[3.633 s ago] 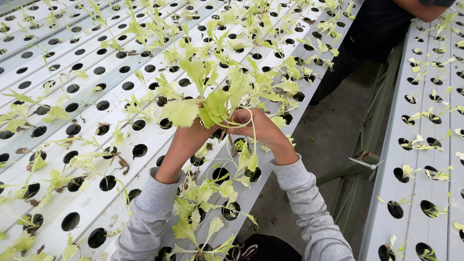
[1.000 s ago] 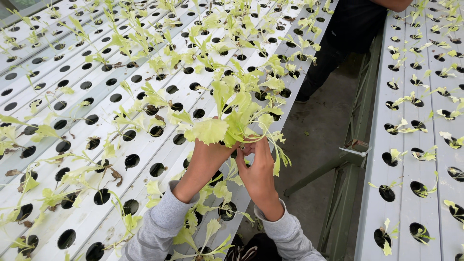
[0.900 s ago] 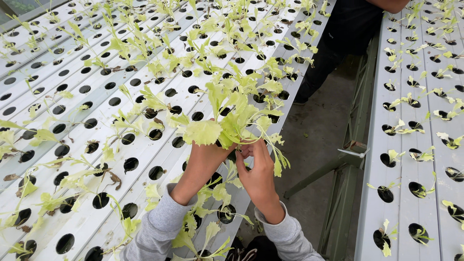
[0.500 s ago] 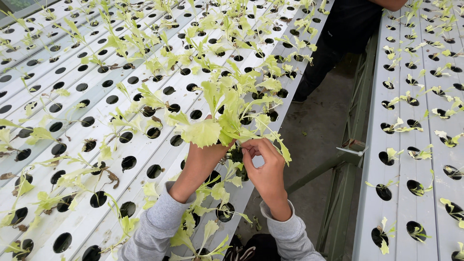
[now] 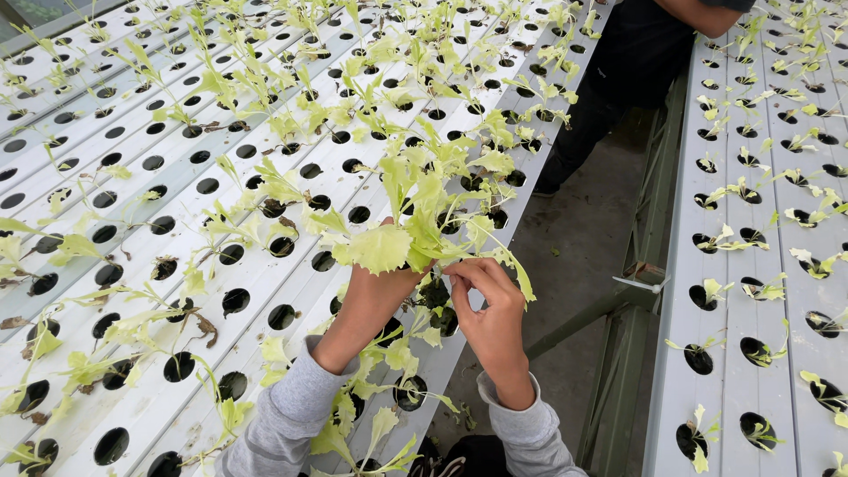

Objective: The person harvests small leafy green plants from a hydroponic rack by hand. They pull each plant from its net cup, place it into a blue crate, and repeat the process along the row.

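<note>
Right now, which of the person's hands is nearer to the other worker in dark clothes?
Right. The right hand is on the aisle side, below the worker; the left hand, holding the lettuce bunch, is farther away over the white tray.

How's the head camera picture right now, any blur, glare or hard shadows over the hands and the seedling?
Head view: soft even daylight, no hard shadows, no glare on the white channels. The left hand, right hand and the seedling bunch are sharp, no motion blur. The far rows look a bit softer, and the channel lines bow slightly toward the picture's edges.
</note>
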